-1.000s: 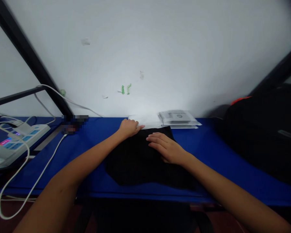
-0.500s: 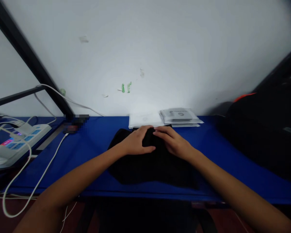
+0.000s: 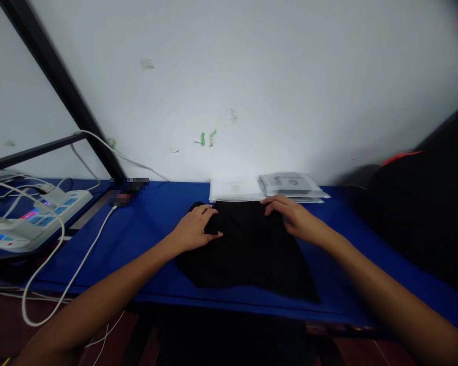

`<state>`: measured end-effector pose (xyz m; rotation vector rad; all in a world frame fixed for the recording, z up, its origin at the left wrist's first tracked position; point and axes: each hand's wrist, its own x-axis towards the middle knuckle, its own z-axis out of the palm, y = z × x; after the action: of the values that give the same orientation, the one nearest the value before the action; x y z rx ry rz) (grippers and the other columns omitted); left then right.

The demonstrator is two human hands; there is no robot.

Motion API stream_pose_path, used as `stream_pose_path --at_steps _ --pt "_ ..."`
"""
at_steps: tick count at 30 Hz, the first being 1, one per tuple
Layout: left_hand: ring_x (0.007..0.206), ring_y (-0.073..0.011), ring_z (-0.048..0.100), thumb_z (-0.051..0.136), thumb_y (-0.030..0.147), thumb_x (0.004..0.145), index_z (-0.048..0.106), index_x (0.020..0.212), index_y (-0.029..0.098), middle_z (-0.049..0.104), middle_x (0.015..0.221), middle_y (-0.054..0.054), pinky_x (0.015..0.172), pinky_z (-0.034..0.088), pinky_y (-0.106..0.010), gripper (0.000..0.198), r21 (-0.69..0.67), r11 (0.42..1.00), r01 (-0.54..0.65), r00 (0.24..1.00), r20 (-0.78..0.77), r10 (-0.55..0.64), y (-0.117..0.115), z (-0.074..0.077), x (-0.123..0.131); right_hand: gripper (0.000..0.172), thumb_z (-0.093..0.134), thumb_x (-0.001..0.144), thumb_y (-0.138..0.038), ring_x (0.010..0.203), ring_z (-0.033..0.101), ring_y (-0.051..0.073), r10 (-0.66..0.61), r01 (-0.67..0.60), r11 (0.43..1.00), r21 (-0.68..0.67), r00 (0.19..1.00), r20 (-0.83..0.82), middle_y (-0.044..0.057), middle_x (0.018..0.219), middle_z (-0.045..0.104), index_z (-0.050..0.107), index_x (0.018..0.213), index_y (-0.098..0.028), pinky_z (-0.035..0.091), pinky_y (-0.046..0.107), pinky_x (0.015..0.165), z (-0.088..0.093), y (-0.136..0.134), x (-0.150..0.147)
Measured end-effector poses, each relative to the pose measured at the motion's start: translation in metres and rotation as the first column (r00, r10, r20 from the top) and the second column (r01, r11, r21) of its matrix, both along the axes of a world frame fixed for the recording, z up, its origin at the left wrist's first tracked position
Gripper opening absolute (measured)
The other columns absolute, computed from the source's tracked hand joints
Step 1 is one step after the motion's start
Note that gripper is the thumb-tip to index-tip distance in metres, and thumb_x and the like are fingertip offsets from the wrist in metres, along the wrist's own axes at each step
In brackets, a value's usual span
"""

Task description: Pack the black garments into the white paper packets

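Observation:
A black cloth garment [image 3: 248,254] lies spread on the blue table, narrow at its far edge and wider toward me. Its exact kind is hard to make out in the dark fabric. At its upper left side rests my left hand [image 3: 196,226], thumb and fingers apart on the cloth. My right hand [image 3: 293,218] touches the upper right corner, its fingers slightly bent and lying on the fabric edge.
White plastic packets [image 3: 293,184] and a white sheet-like packet [image 3: 234,189] lie against the wall. On the left are a power strip [image 3: 41,223], white cables and a blurred dark object [image 3: 127,192]. A large black bag-like object [image 3: 423,218] stands at right.
My hands have moved apart from the middle of the garment, left hand to its left side and right hand to its right corner. The cloth between them is now flatter. The view has shifted slightly.

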<state>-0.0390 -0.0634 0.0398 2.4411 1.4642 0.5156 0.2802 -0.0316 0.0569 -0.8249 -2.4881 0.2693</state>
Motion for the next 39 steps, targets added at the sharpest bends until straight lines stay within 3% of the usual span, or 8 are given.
stream_pose_path --at_steps 5,9,18,21,25,29,33,39 --pt "0.083 -0.0217 0.064 0.048 0.046 0.093 0.059 0.092 0.020 0.065 0.087 -0.004 0.077 0.051 -0.036 0.028 0.019 0.995 -0.099 0.973 0.212 0.093 0.006 0.015 -0.022 0.025 0.048 0.081 -0.007 0.114 0.057 0.026 -0.043 0.045 0.999 0.029 0.998 -0.055 0.009 0.121 0.059 0.055 0.098 -0.025 0.049 0.045 0.093 0.004 -0.005 0.025" --pt "0.064 -0.0187 0.064 0.054 0.045 0.088 0.055 0.097 0.021 0.064 0.081 -0.002 0.057 0.050 -0.031 0.026 -0.170 0.953 -0.251 0.907 0.303 0.293 0.002 0.020 -0.042 0.024 0.048 0.081 -0.010 0.115 0.058 0.026 -0.062 0.061 0.998 -0.025 0.997 -0.035 0.009 0.124 0.060 0.059 0.097 -0.025 0.049 0.047 0.094 -0.007 -0.009 0.048" --pt "0.105 -0.0261 0.057 0.061 0.038 0.081 0.059 0.106 0.022 0.063 0.110 -0.007 0.094 0.044 -0.040 0.029 0.006 1.000 -0.029 1.000 -0.007 0.029 0.008 0.012 -0.054 0.028 0.048 0.093 -0.029 0.121 0.057 0.026 -0.067 0.070 0.974 -0.217 0.998 0.022 0.008 0.128 0.063 0.063 0.116 -0.028 0.046 0.052 0.103 -0.022 -0.017 0.060" --pt "0.084 -0.0235 0.060 0.048 0.042 0.091 0.059 0.085 0.022 0.065 0.086 -0.005 0.079 0.046 -0.036 0.024 0.003 0.988 -0.152 0.988 -0.038 0.152 0.022 0.016 -0.050 0.039 0.060 0.088 -0.043 0.125 0.054 0.030 -0.070 0.092 0.963 -0.252 0.993 0.095 0.010 0.133 0.060 0.060 0.122 -0.027 0.044 0.055 0.105 -0.014 -0.022 0.053" --pt "0.082 -0.0284 0.060 0.056 0.041 0.085 0.059 0.102 0.020 0.063 0.082 -0.008 0.075 0.046 -0.039 0.027 0.071 0.934 -0.351 0.921 -0.153 0.358 0.037 0.017 -0.046 0.049 0.065 0.084 -0.043 0.128 0.051 0.032 -0.048 0.085 0.962 -0.258 0.988 0.147 0.013 0.137 0.055 0.055 0.129 -0.024 0.042 0.057 0.106 -0.014 -0.024 0.049" --pt "0.112 -0.0321 0.051 0.056 0.024 0.082 0.054 0.121 0.018 0.057 0.117 -0.014 0.096 0.042 -0.046 0.039 0.303 0.953 -0.007 0.979 -0.191 0.068 0.029 0.020 -0.028 0.044 0.060 0.086 -0.031 0.127 0.051 0.030 -0.042 0.071 0.968 -0.241 0.992 0.123 0.013 0.136 0.056 0.055 0.129 -0.024 0.042 0.056 0.106 -0.022 -0.019 0.049" --pt "0.125 -0.0284 0.045 0.058 0.017 0.081 0.058 0.120 0.025 0.050 0.135 -0.009 0.107 0.036 -0.045 0.040 0.128 0.902 0.412 0.908 -0.147 -0.393 0.016 0.026 -0.004 0.037 0.053 0.086 -0.023 0.123 0.055 0.027 -0.033 0.061 0.972 -0.229 0.992 0.124 0.012 0.131 0.060 0.058 0.123 -0.022 0.046 0.051 0.103 -0.025 -0.013 0.051" --pt "0.103 -0.0207 0.060 0.055 0.020 0.085 0.064 0.096 0.021 0.066 0.108 -0.006 0.094 0.045 -0.036 0.014 -0.017 0.900 0.435 0.900 0.034 -0.434 0.034 0.024 0.007 0.026 0.048 0.088 -0.023 0.104 0.065 0.023 -0.089 0.100 0.977 -0.186 0.994 0.065 0.008 0.113 0.068 0.062 0.110 -0.023 0.053 0.043 0.089 -0.018 -0.006 0.047"
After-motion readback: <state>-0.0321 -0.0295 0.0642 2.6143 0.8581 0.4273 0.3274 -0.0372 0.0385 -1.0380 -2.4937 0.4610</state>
